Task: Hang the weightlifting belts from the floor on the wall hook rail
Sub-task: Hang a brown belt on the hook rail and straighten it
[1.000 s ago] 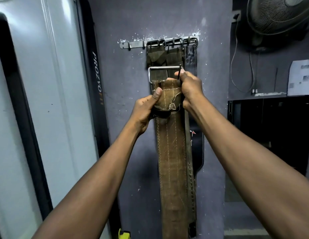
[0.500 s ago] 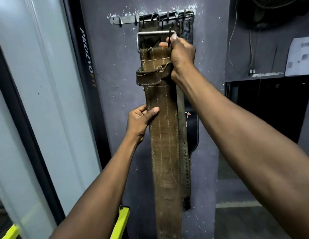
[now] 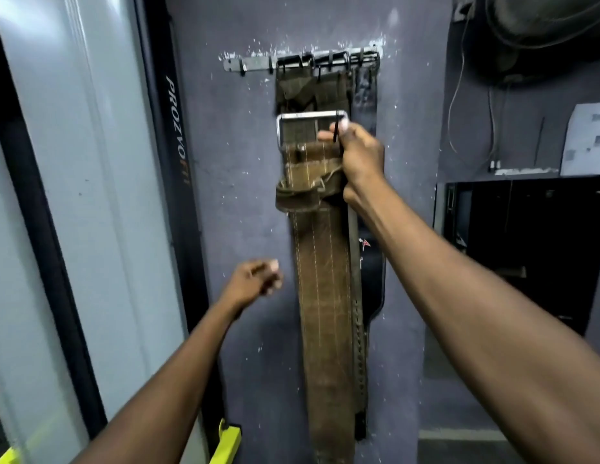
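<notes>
Against the grey wall (image 3: 224, 195), my left hand (image 3: 255, 283) has let go, empty, leaving my right hand (image 3: 360, 159) clamped on the belt (image 3: 322, 279) by its buckle (image 3: 312, 128), below the rail (image 3: 255, 63), unhooked.

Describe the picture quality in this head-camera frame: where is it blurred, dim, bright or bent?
Head view: the left hand is smeared by motion blur, while the right hand on the brown belt stays fairly sharp; the silver buckle catches a bright glint; the dark opening at right loses detail; the wide lens bows the white panel.
</notes>
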